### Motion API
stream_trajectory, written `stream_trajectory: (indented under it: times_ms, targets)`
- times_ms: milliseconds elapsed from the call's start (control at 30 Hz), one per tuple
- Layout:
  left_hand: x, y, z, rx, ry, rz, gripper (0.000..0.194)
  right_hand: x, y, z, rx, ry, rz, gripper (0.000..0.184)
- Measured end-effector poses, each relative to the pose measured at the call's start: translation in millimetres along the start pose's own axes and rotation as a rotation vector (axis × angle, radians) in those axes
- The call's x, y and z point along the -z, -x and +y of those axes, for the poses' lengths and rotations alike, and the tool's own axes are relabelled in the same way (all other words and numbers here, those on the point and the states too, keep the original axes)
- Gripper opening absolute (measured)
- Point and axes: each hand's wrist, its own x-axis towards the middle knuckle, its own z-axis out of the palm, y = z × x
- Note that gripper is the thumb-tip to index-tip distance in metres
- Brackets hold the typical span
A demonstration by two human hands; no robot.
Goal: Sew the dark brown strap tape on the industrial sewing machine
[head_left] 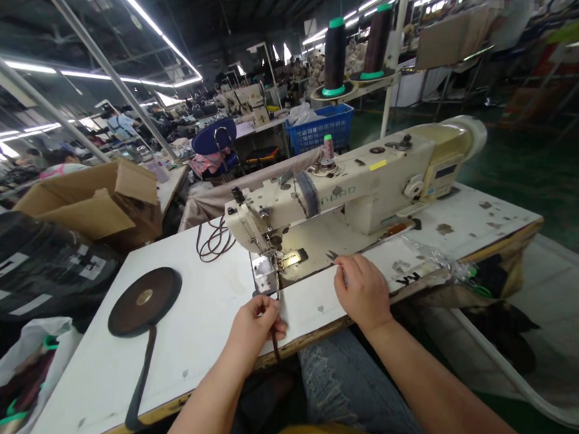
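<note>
My left hand (258, 321) is closed in a pinch on a narrow dark brown strip (275, 347), just in front of the sewing machine's presser foot. The strip runs from the needle area through my fingers and hangs over the table's front edge. To the right, my right hand (364, 291) is closed around small thread snips (332, 255); only their pointed blades show past the fingertips. The cream sewing machine (360, 206) stands before me, its needle end near my left hand. A roll of dark brown tape (129, 308) lies on the left, its loose end trailing over the front edge.
A loose coil of brown cord (216, 243) lies behind the needle end. Thread cones (335, 57) stand on a rack above. Clear plastic (431, 255) sits on the white table (220, 338) at right. A cardboard box (91, 195) and black wrapped bundle (29, 267) flank the left side.
</note>
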Motion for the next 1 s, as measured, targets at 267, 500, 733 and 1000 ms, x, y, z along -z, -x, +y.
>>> stream_trajectory:
  times_ms: [267, 500, 733, 1000]
  targets:
    - [2.8, -7, -2, -0.174, -0.331, 0.036, 0.032, 1, 0, 0, 0.0, -0.015, 0.002, 0.017]
    - [4.7, 7, 2, -0.389, -0.455, 0.17, 0.015, 2, 1, 1, 0.001, -0.02, 0.01, 0.016]
    - [16.2, 28, -9, -0.319, -0.385, 0.102, 0.011, 1, 1, 2, -0.001, -0.028, 0.0, 0.017]
    - [28.4, 59, -24, -0.394, -0.385, 0.075, 0.011, 2, 1, -1, 0.003, -0.016, -0.013, 0.016]
